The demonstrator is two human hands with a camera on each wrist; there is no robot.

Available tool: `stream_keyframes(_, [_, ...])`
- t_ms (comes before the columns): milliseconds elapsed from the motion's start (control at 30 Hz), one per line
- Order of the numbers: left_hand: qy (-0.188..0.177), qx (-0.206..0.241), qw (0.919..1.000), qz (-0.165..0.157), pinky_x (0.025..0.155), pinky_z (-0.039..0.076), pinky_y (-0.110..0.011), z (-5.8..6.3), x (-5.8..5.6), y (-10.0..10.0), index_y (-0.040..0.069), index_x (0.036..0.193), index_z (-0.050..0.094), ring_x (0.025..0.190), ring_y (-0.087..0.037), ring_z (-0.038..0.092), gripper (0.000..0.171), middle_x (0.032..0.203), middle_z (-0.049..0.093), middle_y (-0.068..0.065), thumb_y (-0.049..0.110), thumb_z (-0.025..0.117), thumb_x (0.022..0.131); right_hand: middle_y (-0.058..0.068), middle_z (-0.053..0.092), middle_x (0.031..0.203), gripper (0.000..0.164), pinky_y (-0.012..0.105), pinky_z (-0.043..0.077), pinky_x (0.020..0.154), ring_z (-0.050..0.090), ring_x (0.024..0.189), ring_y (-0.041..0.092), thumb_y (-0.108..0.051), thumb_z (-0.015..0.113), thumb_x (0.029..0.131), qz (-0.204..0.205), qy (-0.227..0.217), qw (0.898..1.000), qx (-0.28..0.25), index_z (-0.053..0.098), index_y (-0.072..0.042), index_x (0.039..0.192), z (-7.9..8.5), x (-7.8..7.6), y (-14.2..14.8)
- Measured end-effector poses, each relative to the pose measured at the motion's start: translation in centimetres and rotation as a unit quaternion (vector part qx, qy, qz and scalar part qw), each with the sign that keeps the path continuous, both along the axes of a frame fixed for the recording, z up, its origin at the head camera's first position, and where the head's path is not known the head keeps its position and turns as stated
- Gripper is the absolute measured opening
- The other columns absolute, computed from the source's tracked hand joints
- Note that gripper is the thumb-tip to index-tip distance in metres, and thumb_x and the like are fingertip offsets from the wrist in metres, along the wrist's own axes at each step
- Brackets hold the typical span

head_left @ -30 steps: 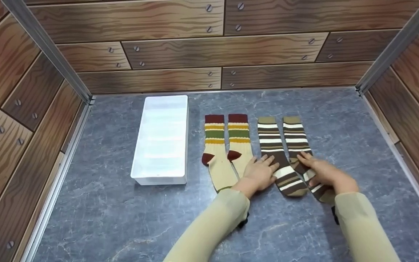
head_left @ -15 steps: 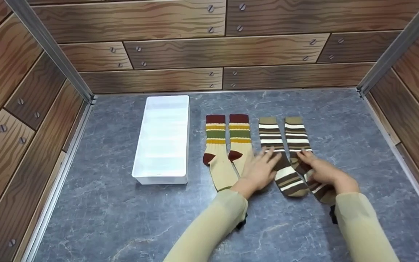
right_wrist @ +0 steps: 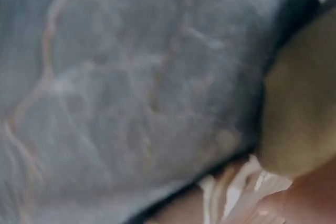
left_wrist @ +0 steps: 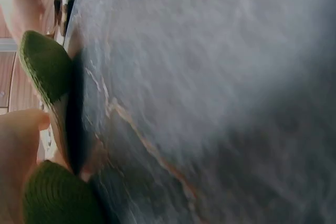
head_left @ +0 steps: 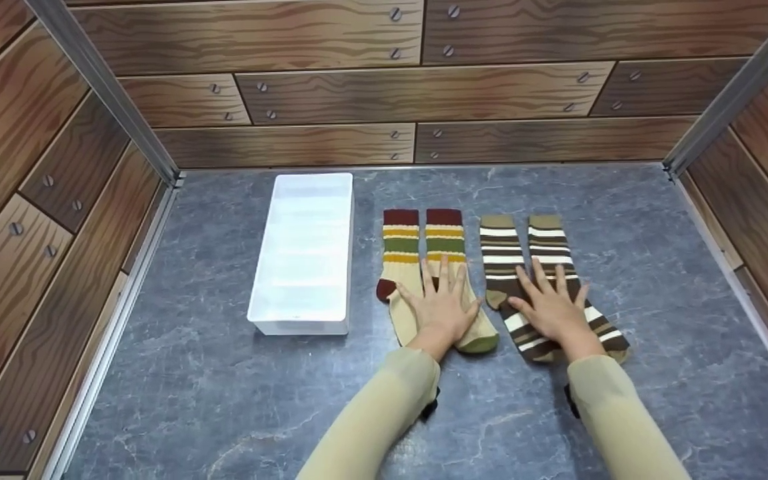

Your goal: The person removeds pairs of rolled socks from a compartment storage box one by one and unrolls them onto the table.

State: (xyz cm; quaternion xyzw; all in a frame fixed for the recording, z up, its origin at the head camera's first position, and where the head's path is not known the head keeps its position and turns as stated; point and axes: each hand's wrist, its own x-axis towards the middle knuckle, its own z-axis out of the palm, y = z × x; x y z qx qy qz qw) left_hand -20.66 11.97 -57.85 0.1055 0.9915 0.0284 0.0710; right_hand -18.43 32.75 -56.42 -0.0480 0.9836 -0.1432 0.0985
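Note:
Two pairs of socks lie flat side by side. My left hand, fingers spread, rests on the cream socks, which have maroon cuffs and heels and yellow and green stripes. Their green toes show in the left wrist view. Over the brown-and-white striped socks lies my right hand, its fingers straight and apart. An olive toe of that pair is large in the right wrist view. Both palms hide the middle of the feet of the socks.
A long white box with several compartments stands left of the socks. The grey marbled tabletop is bounded by wood-patterned walls at the back and on both sides, with metal strips at the corners.
My left hand has moved left off the striped socks' edge onto the cream pair. The right hand has shifted left, its fingers now spread across both striped socks.

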Motion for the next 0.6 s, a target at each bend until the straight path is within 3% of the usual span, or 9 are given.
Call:
stream_keyframes(167, [-0.019, -0.001, 0.9998, 0.001, 0.097, 0.005, -0.077, 0.1, 0.1, -0.2, 0.041, 0.152, 0.007, 0.144, -0.032, -0.007, 0.073, 0.16, 0.001, 0.006, 0.072, 0.028, 0.09, 0.015, -0.004, 0.159, 0.073, 0.075, -0.013, 0.093, -0.01, 0.138, 0.049, -0.06, 0.028, 0.097, -0.004, -0.028, 1.0, -0.013, 0.01, -0.017, 0.154, -0.6, 0.2, 0.2])
stream_keyframes(333, [-0.024, -0.004, 0.9997, 0.003, 0.097, 0.005, -0.077, 0.4, 0.1, -0.2, 0.041, 0.152, 0.008, 0.144, -0.032, -0.007, 0.072, 0.16, 0.0, 0.006, 0.072, 0.029, 0.09, 0.017, -0.004, 0.158, 0.074, 0.075, -0.012, 0.094, -0.01, 0.137, 0.051, -0.059, 0.03, 0.098, 0.0, -0.035, 0.999, -0.017, 0.011, -0.016, 0.154, -0.2, 0.0, 0.1])
stream_keyframes(600, [0.016, 0.007, 0.9998, -0.002, 0.099, 0.009, -0.075, 1.4, -1.2, -0.2, 0.039, 0.152, 0.013, 0.145, -0.033, 0.001, 0.069, 0.16, 0.007, 0.004, 0.068, 0.03, 0.092, 0.017, -0.001, 0.158, 0.069, 0.074, -0.009, 0.097, -0.007, 0.139, 0.049, -0.054, 0.033, 0.099, -0.005, -0.004, 1.0, -0.009, 0.013, -0.017, 0.154, 1.5, -1.5, -1.3])
